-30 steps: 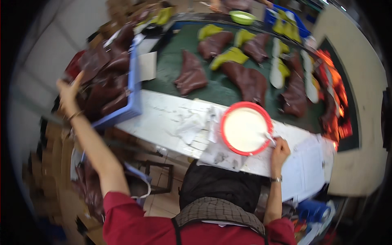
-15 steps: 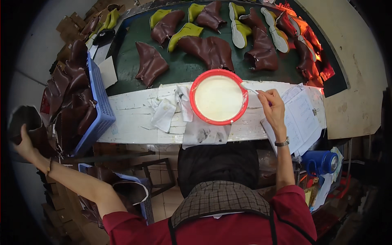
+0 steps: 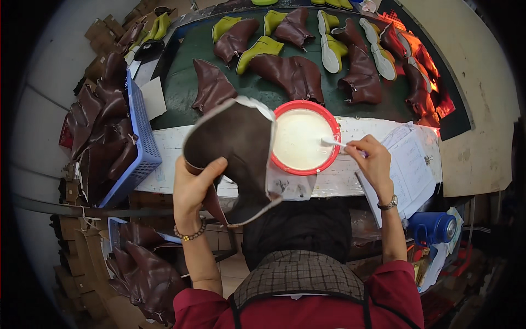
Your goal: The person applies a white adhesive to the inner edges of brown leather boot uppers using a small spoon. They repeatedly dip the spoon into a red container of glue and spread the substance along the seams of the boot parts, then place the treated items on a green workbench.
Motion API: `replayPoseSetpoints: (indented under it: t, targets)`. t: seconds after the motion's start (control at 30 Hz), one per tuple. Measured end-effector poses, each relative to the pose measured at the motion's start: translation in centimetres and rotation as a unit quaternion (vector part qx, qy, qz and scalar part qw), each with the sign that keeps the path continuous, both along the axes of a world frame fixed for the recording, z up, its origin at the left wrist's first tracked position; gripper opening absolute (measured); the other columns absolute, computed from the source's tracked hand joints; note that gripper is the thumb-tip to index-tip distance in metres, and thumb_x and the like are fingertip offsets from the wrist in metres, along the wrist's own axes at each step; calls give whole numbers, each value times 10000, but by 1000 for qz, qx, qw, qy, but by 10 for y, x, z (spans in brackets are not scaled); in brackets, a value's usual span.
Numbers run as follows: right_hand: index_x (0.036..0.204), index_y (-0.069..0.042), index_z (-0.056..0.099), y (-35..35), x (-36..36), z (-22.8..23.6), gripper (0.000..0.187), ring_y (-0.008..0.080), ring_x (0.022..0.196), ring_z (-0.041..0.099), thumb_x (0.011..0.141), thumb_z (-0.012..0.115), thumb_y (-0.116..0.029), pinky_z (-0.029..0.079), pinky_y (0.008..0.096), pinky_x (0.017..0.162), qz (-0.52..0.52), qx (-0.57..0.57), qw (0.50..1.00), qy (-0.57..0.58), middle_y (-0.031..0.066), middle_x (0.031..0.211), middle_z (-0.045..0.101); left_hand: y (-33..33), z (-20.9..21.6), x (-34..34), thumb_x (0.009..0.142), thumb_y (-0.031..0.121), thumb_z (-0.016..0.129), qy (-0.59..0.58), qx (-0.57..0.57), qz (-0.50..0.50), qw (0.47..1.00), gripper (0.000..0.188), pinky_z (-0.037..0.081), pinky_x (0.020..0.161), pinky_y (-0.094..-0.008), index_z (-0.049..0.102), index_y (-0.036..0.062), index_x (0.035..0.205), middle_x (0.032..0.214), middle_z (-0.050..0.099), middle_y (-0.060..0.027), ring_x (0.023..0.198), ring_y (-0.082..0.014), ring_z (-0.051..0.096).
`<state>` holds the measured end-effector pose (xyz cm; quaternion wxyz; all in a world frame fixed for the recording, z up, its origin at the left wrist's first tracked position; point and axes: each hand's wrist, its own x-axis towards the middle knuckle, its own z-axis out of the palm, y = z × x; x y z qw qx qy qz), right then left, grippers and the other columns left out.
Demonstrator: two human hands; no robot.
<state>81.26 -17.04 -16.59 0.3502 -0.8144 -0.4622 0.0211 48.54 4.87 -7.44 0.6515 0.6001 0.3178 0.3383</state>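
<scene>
My left hand point(image 3: 198, 181) grips a brown boot upper point(image 3: 235, 148) by its edge, thumb on the dark inner side. The upper is tilted over the near edge of the white bench point(image 3: 350, 183) and covers part of a red-rimmed bowl point(image 3: 336, 153). Cream-white liquid point(image 3: 300, 137) fills the bowl. To its right, my right hand point(image 3: 374, 160) is closed on the handle of a small white brush point(image 3: 335, 143), with its head over the liquid near the bowl's right side.
Beyond the bench, brown boot uppers point(image 3: 286, 75) and yellow-green shoe pieces point(image 3: 259, 53) lie on a green surface point(image 3: 175, 88). A blue basket point(image 3: 143, 145) of uppers stands left, another basket point(image 3: 115, 233) below. Papers point(image 3: 402, 159) and a blue flask point(image 3: 432, 227) are at right.
My left hand has brought a boot upper from beside the left basket to the bench front. My right hand has moved the brush from the bowl's rim inward over the liquid.
</scene>
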Motion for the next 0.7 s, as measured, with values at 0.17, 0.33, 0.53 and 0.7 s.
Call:
replayPoseSetpoints:
  t: [0.17, 0.33, 0.53, 0.7]
  targets:
    - [977, -106, 819, 28, 1, 37, 174, 151, 726, 595, 837, 852, -203, 429, 328, 713, 122, 177, 973, 78, 3, 854, 673, -4, -8, 1, 890, 15, 786, 69, -71, -109, 989, 364, 568, 835, -290, 694, -52, 1236, 1105, 756, -77, 929, -116, 693]
    - [953, -142, 821, 64, -4, 73, 148, 115, 851, 602, 819, 858, -192, 351, 330, 886, 266, 180, 945, -60, -25, 885, 687, -4, -2, 6, 883, 44, 805, 89, -72, -177, 977, 348, 559, 818, -273, 709, -54, 1203, 1069, 762, -61, 908, -100, 680]
    - [935, -149, 820, 70, -13, 57, 129, 107, 827, 588, 831, 858, -216, 336, 334, 857, 213, 182, 959, -48, -38, 888, 688, -10, 6, 3, 907, 12, 778, 25, 4, -34, 999, 266, 553, 796, -269, 728, -47, 1161, 1021, 769, -57, 887, -97, 681]
    - [931, -134, 819, 64, -32, 50, 126, 104, 805, 583, 839, 856, -211, 327, 327, 842, 217, 184, 958, -22, -33, 869, 694, -8, 4, 2, 914, -7, 765, 31, 37, 1, 999, 290, 549, 785, -258, 712, -44, 1196, 1004, 757, -49, 869, -99, 678]
